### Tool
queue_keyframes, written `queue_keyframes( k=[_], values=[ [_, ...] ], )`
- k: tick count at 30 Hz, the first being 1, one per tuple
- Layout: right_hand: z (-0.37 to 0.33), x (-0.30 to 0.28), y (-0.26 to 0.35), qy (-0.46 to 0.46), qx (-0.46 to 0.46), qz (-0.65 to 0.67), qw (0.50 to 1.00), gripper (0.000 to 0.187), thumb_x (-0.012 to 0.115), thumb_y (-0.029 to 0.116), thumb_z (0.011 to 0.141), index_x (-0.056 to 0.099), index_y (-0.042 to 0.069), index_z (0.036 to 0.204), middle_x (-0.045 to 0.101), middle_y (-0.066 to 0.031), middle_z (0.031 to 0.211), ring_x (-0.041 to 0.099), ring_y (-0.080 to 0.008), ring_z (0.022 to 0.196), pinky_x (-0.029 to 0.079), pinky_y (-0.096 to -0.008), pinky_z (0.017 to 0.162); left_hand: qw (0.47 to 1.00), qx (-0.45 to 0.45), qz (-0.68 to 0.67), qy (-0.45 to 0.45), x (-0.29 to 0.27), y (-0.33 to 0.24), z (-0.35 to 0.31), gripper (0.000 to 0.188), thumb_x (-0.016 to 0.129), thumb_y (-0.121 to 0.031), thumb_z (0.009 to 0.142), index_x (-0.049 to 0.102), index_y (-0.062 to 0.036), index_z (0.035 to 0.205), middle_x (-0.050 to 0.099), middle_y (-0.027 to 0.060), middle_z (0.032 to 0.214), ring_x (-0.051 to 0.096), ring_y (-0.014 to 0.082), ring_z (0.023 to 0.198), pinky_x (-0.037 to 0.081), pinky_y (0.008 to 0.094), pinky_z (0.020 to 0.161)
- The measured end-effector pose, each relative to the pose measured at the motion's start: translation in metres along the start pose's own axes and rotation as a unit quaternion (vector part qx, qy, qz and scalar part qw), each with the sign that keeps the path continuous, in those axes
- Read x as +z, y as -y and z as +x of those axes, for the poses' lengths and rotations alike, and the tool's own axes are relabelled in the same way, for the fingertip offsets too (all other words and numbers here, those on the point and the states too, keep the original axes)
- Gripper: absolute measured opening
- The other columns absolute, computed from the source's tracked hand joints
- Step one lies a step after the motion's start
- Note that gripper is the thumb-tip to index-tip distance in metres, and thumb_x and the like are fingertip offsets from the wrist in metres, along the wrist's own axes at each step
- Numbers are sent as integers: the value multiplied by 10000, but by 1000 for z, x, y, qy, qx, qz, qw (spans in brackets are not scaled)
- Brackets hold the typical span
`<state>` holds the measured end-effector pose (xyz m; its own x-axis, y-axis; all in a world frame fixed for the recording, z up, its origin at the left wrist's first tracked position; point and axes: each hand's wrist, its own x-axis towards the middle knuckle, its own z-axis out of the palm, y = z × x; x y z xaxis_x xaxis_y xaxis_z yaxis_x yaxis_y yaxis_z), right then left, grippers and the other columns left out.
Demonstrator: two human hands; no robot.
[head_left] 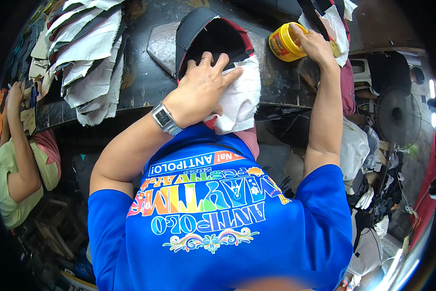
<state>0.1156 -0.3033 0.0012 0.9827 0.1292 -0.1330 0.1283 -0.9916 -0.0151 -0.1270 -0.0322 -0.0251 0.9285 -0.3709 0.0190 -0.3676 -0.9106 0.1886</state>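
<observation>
A hollow black sewn piece (196,26), like a shoe upper, with red edging and a white cloth (244,94) on its near side, stands at the table's near edge. My left hand (198,87) lies across it with fingers bent over the opening and thumb low by the cloth, closed on the piece. To the right, my right hand (317,46) reaches to a yellow tub (278,46) that leans toward it. One finger is stretched into the tub's mouth. The other fingers are mostly hidden, and whether they hold anything does not show.
A tall stack of black pieces with white cloth (89,63) hangs over the table edge at left. More such pieces (332,24) lie at far right on the dark table (145,97). A co-worker (21,174) sits at left. A fan (397,116) stands at right.
</observation>
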Motion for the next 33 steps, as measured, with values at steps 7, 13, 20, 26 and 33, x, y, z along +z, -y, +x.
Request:
queue_keyframes(
  k=[7, 13, 20, 26, 33],
  values=[
    [-65, -24, 7, -219, 31, -20, 975, 766, 359, 737, 1006, 812, 120, 978, 714, -200, 1094, 698, -376, 1038, 507, -481, 950, 1000, 6, 6, 4, -3, 0, 0, 1082, 965, -352, 605, 455, -238, 1553, 480, 199, 1499, 508, 400, 1302, 521, 484, 982],
    [-138, 0, 32, -49, -103, 280, 953, 621, 416, 563, 1079, 803, 81, 1021, 768, -172, 1029, 688, -276, 980, 499, -359, 945, 1000, 10, -6, -6, -2, 0, 0, 1069, 965, -337, 610, 463, -215, 1546, 487, 201, 1486, 512, 397, 1292, 525, 489, 983],
    [-168, 96, 73, -258, -235, 122, 929, 494, 561, 556, 1004, 687, 263, 1381, 456, -155, 1565, 438, -368, 1356, 324, -516, 1092, 1000, 18, -3, -10, 1, 1, 0, 1075, 964, -318, 618, 448, -199, 1554, 480, 206, 1489, 499, 405, 1301, 513, 493, 1011],
    [-174, 102, 80, -276, -223, 51, 933, 545, 599, 559, 975, 654, 248, 1419, 459, -165, 1562, 427, -366, 1368, 339, -518, 1063, 998, 26, -46, -31, 1, 4, -3, 1012, 960, -213, 591, 466, -84, 1465, 507, 191, 1439, 502, 401, 1304, 499, 484, 1047],
    [-165, 102, 71, -232, -279, 132, 922, 418, 661, 487, 952, 708, 347, 1343, 477, -154, 1541, 420, -362, 1386, 334, -517, 1075, 992, 51, -85, -82, -1, 11, -3, 830, 954, -176, 579, 524, 9, 1265, 557, 170, 1263, 563, 350, 1223, 516, 419, 996]
  ],
)
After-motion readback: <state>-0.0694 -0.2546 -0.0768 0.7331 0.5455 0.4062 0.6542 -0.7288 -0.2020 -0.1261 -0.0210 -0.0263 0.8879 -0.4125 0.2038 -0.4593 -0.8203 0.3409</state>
